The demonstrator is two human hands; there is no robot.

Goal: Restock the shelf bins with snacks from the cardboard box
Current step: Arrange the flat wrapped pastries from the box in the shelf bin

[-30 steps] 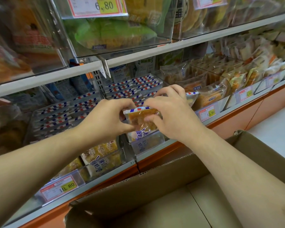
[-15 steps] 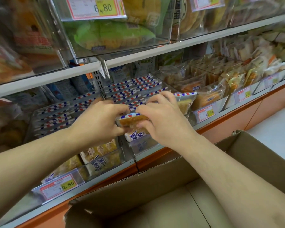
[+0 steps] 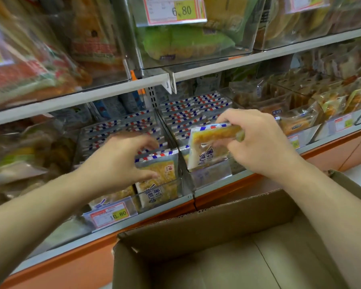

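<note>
My right hand (image 3: 261, 144) pinches a clear snack packet (image 3: 206, 149) with a red-and-blue striped top, held tilted just above the front of the right clear bin (image 3: 212, 175). Over at the left clear bin (image 3: 175, 188), my left hand (image 3: 117, 163) reaches over its front snack packet (image 3: 157, 172), thumb on the packet's face and fingers curled behind its top edge. Both bins hold rows of the same striped packets standing upright. The open cardboard box (image 3: 196, 217) sits below my arms, and what shows of its inside is bare.
A price tag reading 10.80 (image 3: 113, 214) hangs on the shelf lip. The upper shelf (image 3: 217, 69) carries clear bins of larger bread packs close above my hands. More bins of wrapped snacks (image 3: 300, 122) run to the right. An orange base panel (image 3: 71, 261) lies under the shelf.
My hands have parted. The left hand let go of the shared packet and moved left to the left bin's front packet. The right hand kept the packet and lifted it slightly right.
</note>
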